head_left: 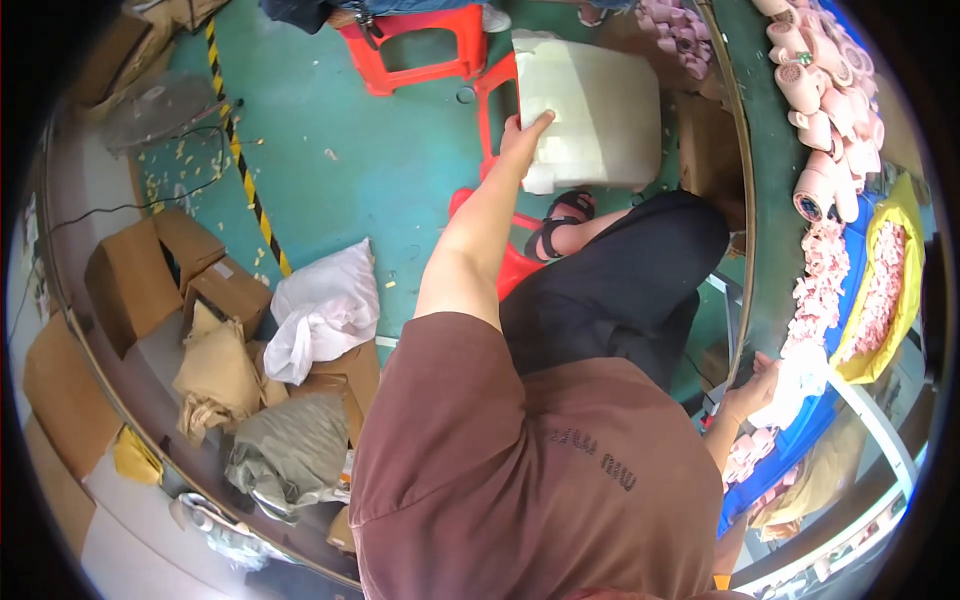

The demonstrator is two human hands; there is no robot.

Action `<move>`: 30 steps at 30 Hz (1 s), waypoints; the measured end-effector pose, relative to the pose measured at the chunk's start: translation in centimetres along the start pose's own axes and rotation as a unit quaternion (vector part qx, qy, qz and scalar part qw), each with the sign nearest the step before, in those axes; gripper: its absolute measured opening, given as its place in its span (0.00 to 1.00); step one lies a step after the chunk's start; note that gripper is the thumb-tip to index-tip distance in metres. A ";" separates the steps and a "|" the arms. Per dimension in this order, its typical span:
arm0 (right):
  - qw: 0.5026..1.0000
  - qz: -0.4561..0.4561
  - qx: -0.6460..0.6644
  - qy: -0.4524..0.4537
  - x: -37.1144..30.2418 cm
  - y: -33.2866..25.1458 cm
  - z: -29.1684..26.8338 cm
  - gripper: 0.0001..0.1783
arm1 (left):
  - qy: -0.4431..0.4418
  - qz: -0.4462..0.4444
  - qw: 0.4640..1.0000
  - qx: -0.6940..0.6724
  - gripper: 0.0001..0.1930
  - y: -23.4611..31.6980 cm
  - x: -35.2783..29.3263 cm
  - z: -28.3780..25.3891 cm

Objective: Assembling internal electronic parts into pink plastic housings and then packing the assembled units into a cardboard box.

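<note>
My left hand [530,138] reaches forward, fingers closed over the near left side of a pale, boxy plastic bin [600,115]. That bin is beside a red plastic stool [497,100]. On the right, my right hand [757,388] is at the edge of the green-topped table, its fingers curled against a white plastic bag [795,380]. Small pink plastic pieces [820,280] lie in a row just beyond the bag. Farther along the table is a heap of larger pink parts [825,100], some with round grilles. Part of the right hand's grip is hidden.
A yellow sack [885,290] of pink pieces stands beyond the blue table edge. Cardboard boxes [125,280] and a white sack [325,305] crowd the left floor. Another person sits on a red stool [420,60] ahead. A black-and-yellow tape line [235,150] crosses the floor.
</note>
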State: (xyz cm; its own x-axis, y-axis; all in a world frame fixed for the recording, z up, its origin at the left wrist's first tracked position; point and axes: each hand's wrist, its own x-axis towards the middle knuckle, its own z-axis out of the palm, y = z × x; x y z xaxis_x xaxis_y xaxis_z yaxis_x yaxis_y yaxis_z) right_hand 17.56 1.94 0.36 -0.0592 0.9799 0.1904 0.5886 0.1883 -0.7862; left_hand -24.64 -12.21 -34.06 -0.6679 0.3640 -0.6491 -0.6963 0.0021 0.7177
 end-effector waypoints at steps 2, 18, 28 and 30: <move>1.000 -0.004 0.001 -0.013 0.1 0.3 0.0 0.24 | -0.003 -0.023 1.000 -0.008 0.49 1.1 -1.9 -2.8; 0.994 -0.056 0.002 -0.091 -0.5 0.1 0.0 0.21 | 0.119 0.032 0.988 0.096 0.44 7.8 -15.4 -10.4; 0.989 -0.082 -0.028 -0.119 -0.8 0.4 -0.7 0.20 | 0.205 0.247 0.931 -0.173 0.41 16.2 -22.9 -21.6; 0.987 -0.090 -0.030 -0.130 -0.5 0.6 -0.2 0.20 | 0.218 0.297 0.902 -0.225 0.36 14.0 -22.7 -30.2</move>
State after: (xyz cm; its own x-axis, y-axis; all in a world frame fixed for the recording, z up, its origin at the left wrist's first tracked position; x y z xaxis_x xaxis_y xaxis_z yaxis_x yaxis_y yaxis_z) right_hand 18.13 1.51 -0.09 -0.3681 0.9160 0.1596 0.5962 0.3642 -0.7155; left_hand -27.22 -48.55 -16.90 -0.9298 -0.2243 -0.2918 -0.1521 -0.4877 0.8597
